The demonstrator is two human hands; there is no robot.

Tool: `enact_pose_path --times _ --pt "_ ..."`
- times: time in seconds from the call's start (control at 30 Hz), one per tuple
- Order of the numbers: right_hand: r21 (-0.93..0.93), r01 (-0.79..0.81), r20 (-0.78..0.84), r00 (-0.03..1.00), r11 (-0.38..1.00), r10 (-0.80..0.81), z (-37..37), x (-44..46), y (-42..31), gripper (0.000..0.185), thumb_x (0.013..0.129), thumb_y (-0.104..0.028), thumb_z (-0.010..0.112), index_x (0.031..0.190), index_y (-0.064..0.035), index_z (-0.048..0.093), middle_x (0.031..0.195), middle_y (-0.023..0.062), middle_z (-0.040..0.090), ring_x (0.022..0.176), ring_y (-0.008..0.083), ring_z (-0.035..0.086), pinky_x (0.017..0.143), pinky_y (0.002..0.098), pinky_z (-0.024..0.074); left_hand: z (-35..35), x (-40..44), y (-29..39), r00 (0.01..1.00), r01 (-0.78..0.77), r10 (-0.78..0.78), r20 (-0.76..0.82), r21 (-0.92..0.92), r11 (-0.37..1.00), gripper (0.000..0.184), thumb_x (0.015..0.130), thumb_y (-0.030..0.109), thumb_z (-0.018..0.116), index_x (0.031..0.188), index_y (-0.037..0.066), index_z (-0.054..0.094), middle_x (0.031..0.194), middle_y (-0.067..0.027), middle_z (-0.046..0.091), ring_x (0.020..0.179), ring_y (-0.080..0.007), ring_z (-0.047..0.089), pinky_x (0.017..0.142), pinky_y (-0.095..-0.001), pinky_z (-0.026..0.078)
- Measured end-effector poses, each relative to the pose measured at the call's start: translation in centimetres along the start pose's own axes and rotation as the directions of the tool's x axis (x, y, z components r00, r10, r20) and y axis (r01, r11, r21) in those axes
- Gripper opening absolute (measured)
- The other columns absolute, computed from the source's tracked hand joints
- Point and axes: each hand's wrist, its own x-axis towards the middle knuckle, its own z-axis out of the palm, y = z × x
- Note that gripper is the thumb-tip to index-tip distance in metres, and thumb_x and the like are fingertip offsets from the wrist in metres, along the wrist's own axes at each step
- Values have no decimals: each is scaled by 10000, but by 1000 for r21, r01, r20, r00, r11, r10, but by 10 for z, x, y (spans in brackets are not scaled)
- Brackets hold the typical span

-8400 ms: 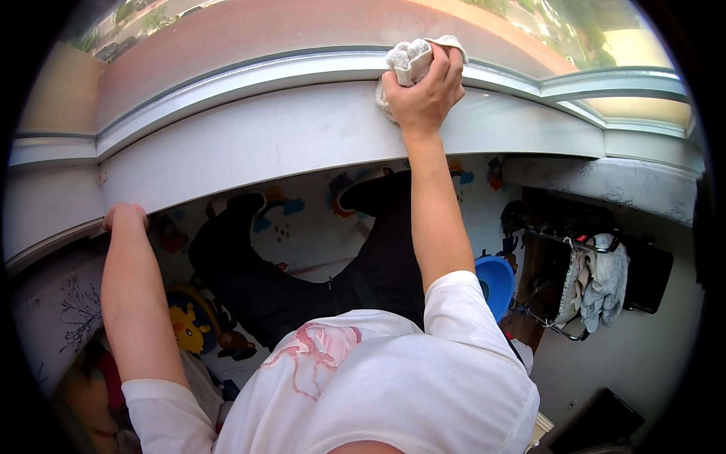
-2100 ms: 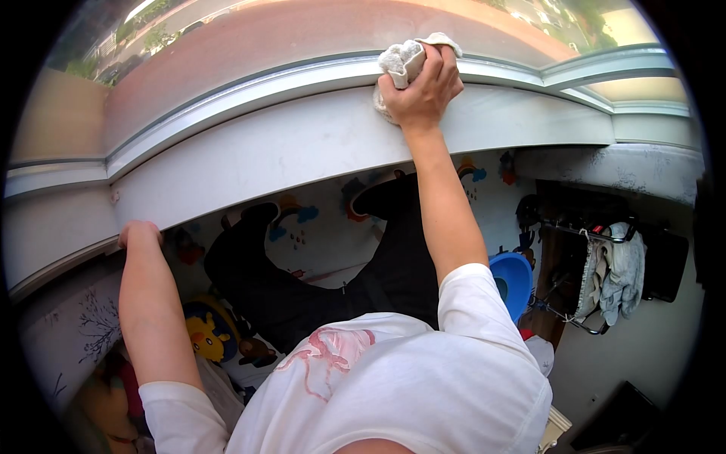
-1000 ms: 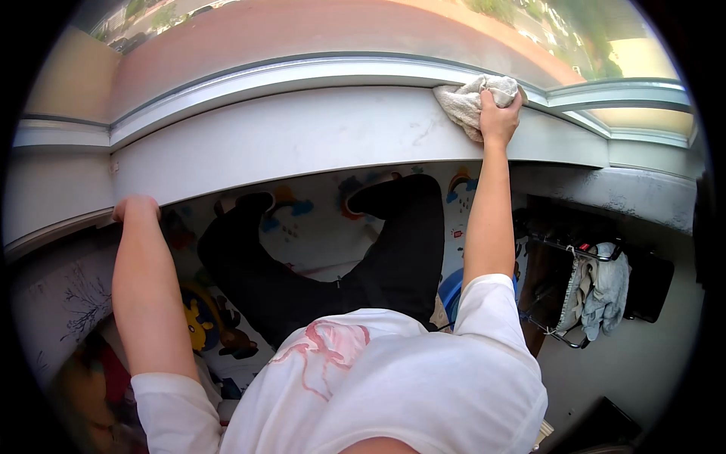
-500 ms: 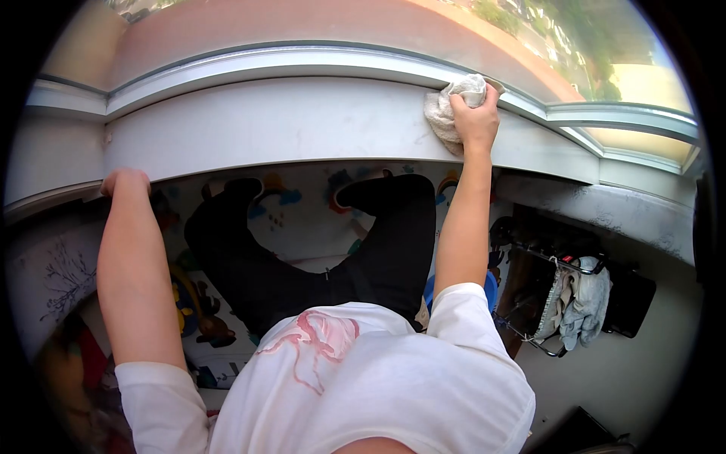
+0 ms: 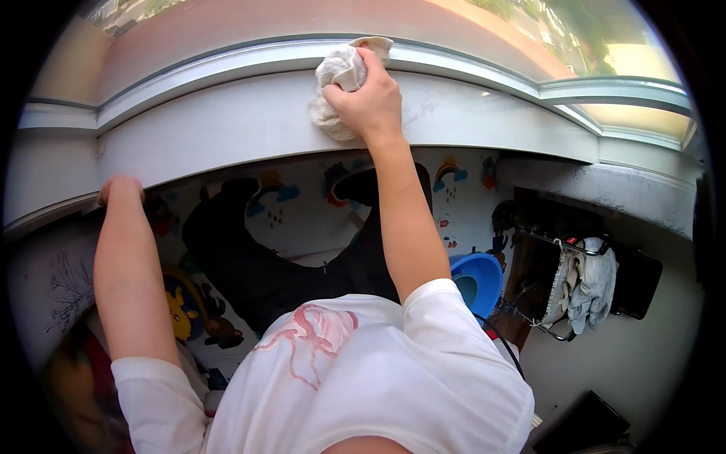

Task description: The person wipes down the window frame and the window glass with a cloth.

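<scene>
A crumpled off-white cloth (image 5: 330,113) is bunched under my right hand (image 5: 370,94), whose fingers are closed round it. The cloth lies on the white windowsill (image 5: 227,125) and reaches up against the window frame (image 5: 249,62). At the far left, my left hand (image 5: 121,188) grips the sill's front edge; its fingertips are hidden from view.
Below the sill, a blue basin (image 5: 488,280) stands to the right of my dark-trousered legs (image 5: 302,280). Farther right, cloths (image 5: 590,287) hang on a metal rack. Window glass (image 5: 302,23) rises behind the sill, and a dark flat object (image 5: 586,424) is at lower right.
My right hand has slid the cloth leftward along the sill and frame, from the right part to near the middle. More of the blue basin shows now. My left hand stays at the edge.
</scene>
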Motion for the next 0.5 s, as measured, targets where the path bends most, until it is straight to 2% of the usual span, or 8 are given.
enact_pose_path --times 0.07,0.17,0.23,0.3,0.37,0.4,0.43,0.5 --pt "297 1 -39 999 955 11 8 -9 -6 633 702 -242 725 1272 14 627 1107 206 728 1024 306 720 921 386 553 -1 -37 -8 998 -25 24 -64 -9 1000 299 1000 325 566 1263 268 697 1247 62 690 1197 -130 579 974 -385 451" --pt "457 118 -305 952 882 30 -20 -9 21 555 719 -171 712 1230 28 630 1082 155 725 980 254 703 891 343 545 0 -17 -6 998 -13 11 -60 -33 999 302 983 325 594 1257 266 705 1257 59 687 1200 -138 583 971 -392 460" --pt "640 162 -366 924 751 112 -69 -2 60 440 744 -90 677 1162 41 636 1049 95 697 922 217 665 846 314 533 1 26 1 1000 3 -3 -22 -1 1000 310 951 308 653 1251 265 719 1263 62 684 1194 -155 599 946 -403 482" --pt "646 155 -484 840 747 245 -125 7 112 373 751 -35 636 1113 53 629 1032 91 667 935 205 628 861 312 501 1 35 5 999 -8 8 -34 6 1000 329 922 295 703 1248 265 728 1265 67 684 1186 -173 613 926 -414 498" --pt "576 102 -578 753 811 315 -184 14 171 366 753 -52 629 1095 78 622 1035 114 665 941 213 627 869 320 498 1 1 -2 995 -32 29 -99 -26 999 341 908 293 724 1249 267 729 1265 70 684 1185 -186 619 922 -424 501" --pt "485 29 -619 718 874 319 -207 17 192 415 755 -111 641 1119 87 616 1067 142 677 952 253 639 883 342 500 0 -17 -6 990 -45 39 -132 -41 998 345 904 292 731 1248 267 730 1265 72 684 1185 -192 620 921 -428 501" --pt "228 -222 -680 661 948 318 -226 20 210 512 764 -235 656 1184 56 622 1138 198 697 981 361 664 920 405 506 0 -38 -9 985 -57 47 -165 -54 997 342 904 293 731 1245 265 731 1266 72 684 1188 -197 619 924 -431 500" --pt "-105 -551 -718 618 828 320 -229 22 213 652 781 -415 648 1292 -10 618 1251 222 678 1121 420 632 993 448 474 4 -51 -12 980 -69 52 -190 -82 994 340 906 295 732 1245 264 732 1271 74 682 1197 -203 614 928 -438 498"
